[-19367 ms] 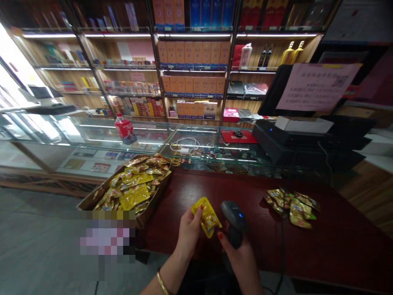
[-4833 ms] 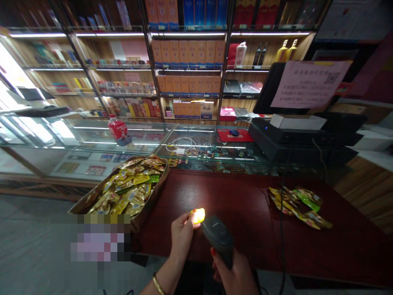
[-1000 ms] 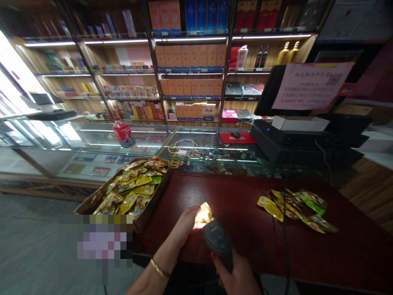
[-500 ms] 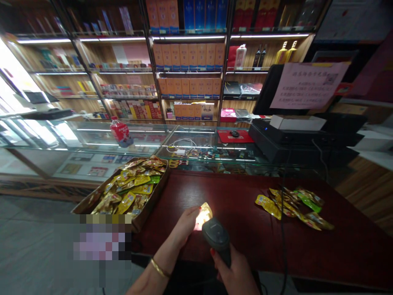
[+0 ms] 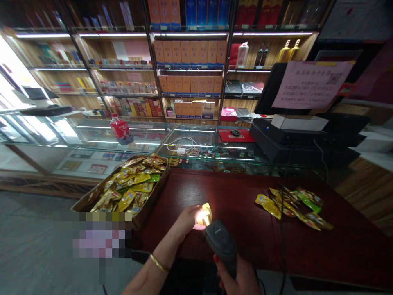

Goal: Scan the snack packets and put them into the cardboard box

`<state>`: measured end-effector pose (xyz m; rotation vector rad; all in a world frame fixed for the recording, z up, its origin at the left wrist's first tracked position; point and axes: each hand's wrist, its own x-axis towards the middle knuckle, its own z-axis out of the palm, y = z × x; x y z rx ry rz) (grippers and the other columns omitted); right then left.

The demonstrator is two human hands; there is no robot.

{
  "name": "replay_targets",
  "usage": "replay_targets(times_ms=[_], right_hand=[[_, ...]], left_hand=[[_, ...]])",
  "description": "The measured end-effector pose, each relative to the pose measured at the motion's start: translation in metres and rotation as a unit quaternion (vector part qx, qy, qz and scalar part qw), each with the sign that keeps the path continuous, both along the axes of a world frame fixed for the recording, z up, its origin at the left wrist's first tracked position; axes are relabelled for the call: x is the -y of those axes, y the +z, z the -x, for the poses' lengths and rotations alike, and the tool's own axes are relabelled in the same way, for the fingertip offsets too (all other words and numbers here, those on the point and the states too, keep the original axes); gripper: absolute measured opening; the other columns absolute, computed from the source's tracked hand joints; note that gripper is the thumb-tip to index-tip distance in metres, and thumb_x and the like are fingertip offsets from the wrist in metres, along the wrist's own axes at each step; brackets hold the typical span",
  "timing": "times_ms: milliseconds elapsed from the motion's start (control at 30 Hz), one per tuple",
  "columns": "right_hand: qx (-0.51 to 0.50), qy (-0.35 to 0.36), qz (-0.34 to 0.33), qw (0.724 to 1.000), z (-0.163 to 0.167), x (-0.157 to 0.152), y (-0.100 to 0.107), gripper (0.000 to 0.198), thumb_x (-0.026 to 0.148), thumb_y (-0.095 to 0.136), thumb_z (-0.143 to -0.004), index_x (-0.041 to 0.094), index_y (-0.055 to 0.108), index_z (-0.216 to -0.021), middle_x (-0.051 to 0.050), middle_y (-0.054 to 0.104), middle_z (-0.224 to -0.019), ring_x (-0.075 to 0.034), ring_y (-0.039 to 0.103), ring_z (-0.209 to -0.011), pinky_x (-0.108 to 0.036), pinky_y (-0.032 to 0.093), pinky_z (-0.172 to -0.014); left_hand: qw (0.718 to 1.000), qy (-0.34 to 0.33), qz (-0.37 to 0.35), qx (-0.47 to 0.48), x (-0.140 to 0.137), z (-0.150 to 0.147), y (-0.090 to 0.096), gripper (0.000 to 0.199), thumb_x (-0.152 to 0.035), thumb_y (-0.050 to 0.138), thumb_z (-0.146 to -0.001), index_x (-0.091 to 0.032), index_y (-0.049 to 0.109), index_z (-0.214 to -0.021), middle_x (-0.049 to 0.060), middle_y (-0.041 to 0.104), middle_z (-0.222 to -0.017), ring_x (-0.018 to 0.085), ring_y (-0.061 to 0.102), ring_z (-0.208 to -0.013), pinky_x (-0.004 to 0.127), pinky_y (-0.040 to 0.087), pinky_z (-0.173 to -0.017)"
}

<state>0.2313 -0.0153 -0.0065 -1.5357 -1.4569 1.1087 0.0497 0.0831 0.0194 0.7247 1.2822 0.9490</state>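
Note:
My left hand (image 5: 186, 220), with a gold bangle (image 5: 159, 262) at the wrist, grips a small yellow snack packet (image 5: 206, 213) above the dark red table. Bright light falls on the packet and washes out its print. In my right hand (image 5: 238, 275) is a dark grey barcode scanner (image 5: 221, 241), its head close to the packet and pointed at it. My right fingers wrap round its handle, partly hidden beneath it. To the left, a cardboard box (image 5: 152, 200) holds many gold, yellow and green packets. A loose pile of similar packets (image 5: 288, 203) lies on the right.
A black cable (image 5: 283, 246) crosses the dark red table (image 5: 245, 241) on the right. Behind it stands a glass counter (image 5: 147, 135) with a red drink bottle (image 5: 120, 130), a white charger cable (image 5: 181, 150) and a mouse (image 5: 235, 132). A monitor (image 5: 270, 88) bears a paper sign.
The scanner has shifted slightly right and down in my right hand, a little farther from the packet. My left hand keeps the packet in nearly the same place.

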Motion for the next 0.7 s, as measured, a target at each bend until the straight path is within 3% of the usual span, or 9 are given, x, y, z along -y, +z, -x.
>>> replay_targets(times_ms=[200,367,467,533,600,700], right_hand=[[-0.008,0.016,0.003,1.000,-0.001,-0.005,0.008,0.069,0.081,0.045,-0.081,0.016,0.069,-0.086,-0.005,0.065,-0.055,-0.019,0.061,-0.042,-0.026,0.046,-0.042],[-0.029,0.001,0.019,0.999,0.002,-0.006,0.010,0.067,0.080,0.047,-0.080,0.017,0.069,-0.086,-0.004,0.064,-0.054,-0.020,0.062,-0.044,-0.026,0.047,-0.044],[-0.041,-0.006,0.028,0.999,0.002,-0.003,0.008,0.069,0.082,0.047,-0.078,0.017,0.068,-0.091,-0.003,0.064,-0.053,-0.019,0.061,-0.041,-0.026,0.047,-0.043],[-0.047,-0.007,0.021,0.999,-0.001,0.000,0.007,0.071,0.084,0.048,-0.077,0.017,0.068,-0.093,-0.003,0.064,-0.053,-0.019,0.060,-0.039,-0.026,0.047,-0.041],[-0.045,-0.010,0.015,0.999,-0.005,0.005,0.006,0.070,0.084,0.049,-0.076,0.019,0.069,-0.090,-0.003,0.063,-0.048,-0.019,0.059,-0.037,-0.026,0.047,-0.040],[-0.037,-0.019,0.025,0.999,-0.012,0.011,0.005,0.067,0.085,0.051,-0.074,0.021,0.068,-0.079,-0.003,0.061,-0.042,-0.020,0.060,-0.037,-0.026,0.047,-0.041]], left_hand=[[0.999,-0.036,-0.016,-0.006,0.005,-0.007,0.007,0.032,-0.045,0.070,-0.074,-0.015,0.075,-0.085,0.007,0.078,-0.077,0.021,0.071,-0.069,0.030,0.055,-0.060],[0.998,-0.059,-0.037,-0.001,0.010,-0.012,0.015,0.032,-0.047,0.071,-0.072,-0.016,0.073,-0.074,0.004,0.074,-0.069,0.019,0.067,-0.064,0.028,0.052,-0.058],[0.998,-0.056,-0.042,-0.003,0.010,-0.012,0.013,0.033,-0.048,0.069,-0.073,-0.016,0.072,-0.076,0.005,0.073,-0.069,0.020,0.067,-0.065,0.029,0.052,-0.059],[0.998,-0.037,-0.048,-0.007,0.008,-0.011,0.009,0.031,-0.041,0.073,-0.070,-0.016,0.071,-0.089,0.006,0.075,-0.077,0.021,0.069,-0.069,0.029,0.053,-0.062],[0.998,-0.008,-0.068,-0.017,0.006,-0.007,0.004,0.043,-0.026,0.079,-0.060,-0.019,0.066,-0.100,0.004,0.075,-0.085,0.020,0.070,-0.073,0.028,0.053,-0.063],[0.993,0.036,-0.104,-0.044,0.001,0.003,-0.002,0.048,-0.011,0.079,-0.051,-0.020,0.064,-0.096,0.000,0.073,-0.080,0.017,0.068,-0.069,0.024,0.051,-0.062]])
